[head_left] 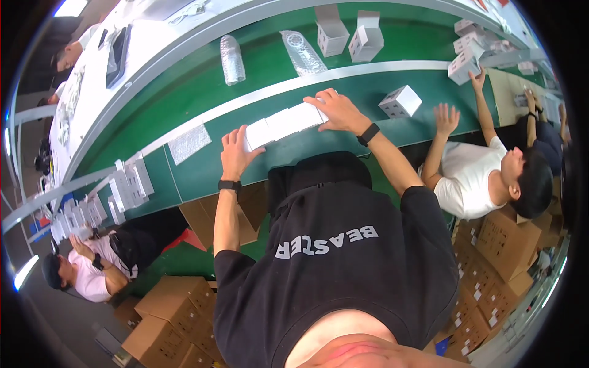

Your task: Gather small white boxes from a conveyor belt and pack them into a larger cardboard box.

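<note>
A row of small white boxes (286, 126) lies edge to edge on the green worktable in front of me. At the row's left end, my left hand (235, 153) is closed against the end box, thumb on the near side. My right hand (339, 112) grips the opposite end, its fingers over the far side and top. The boxes are squeezed between both hands, their tops slightly stepped. Whether they touch the table underneath is hidden. Left of my left hand lies a flat sheet of bubble wrap (190, 145). A closed white box (400, 102) sits right of my right hand.
Beyond a white strip, two bubble-wrapped items (232, 59) and two open white boxes (366, 44) stand on a green surface. At right, a co-worker's hand touches a white box (464, 66). White cartons (130, 183) line the left, near another worker. Brown cardboard boxes (172, 313) are stacked behind.
</note>
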`<state>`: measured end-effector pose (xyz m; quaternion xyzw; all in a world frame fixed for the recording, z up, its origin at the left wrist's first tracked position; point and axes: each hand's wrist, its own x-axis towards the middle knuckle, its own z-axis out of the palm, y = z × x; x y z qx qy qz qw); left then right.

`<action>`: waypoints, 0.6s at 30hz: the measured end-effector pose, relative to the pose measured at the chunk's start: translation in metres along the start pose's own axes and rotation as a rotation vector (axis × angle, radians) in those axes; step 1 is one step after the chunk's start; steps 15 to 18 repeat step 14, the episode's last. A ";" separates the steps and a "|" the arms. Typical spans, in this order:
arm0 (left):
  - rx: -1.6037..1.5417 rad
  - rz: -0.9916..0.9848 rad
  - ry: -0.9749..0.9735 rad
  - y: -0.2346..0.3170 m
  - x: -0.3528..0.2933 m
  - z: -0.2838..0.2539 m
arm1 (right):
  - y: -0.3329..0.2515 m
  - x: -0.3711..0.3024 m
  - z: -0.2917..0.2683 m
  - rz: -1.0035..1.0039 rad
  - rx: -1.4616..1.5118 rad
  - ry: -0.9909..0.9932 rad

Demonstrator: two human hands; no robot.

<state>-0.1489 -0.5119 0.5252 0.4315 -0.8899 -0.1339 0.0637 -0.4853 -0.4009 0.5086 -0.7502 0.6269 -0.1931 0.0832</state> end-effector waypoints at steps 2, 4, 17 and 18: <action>-0.014 0.067 -0.033 -0.008 0.001 -0.005 | -0.010 -0.002 -0.004 0.047 -0.041 -0.047; -0.041 0.171 -0.089 -0.015 0.003 -0.011 | -0.020 -0.006 -0.006 0.111 -0.045 -0.053; -0.026 0.695 -0.372 -0.044 0.047 -0.015 | -0.135 -0.096 0.012 0.587 -0.009 0.049; -0.026 0.695 -0.372 -0.044 0.047 -0.015 | -0.135 -0.096 0.012 0.587 -0.009 0.049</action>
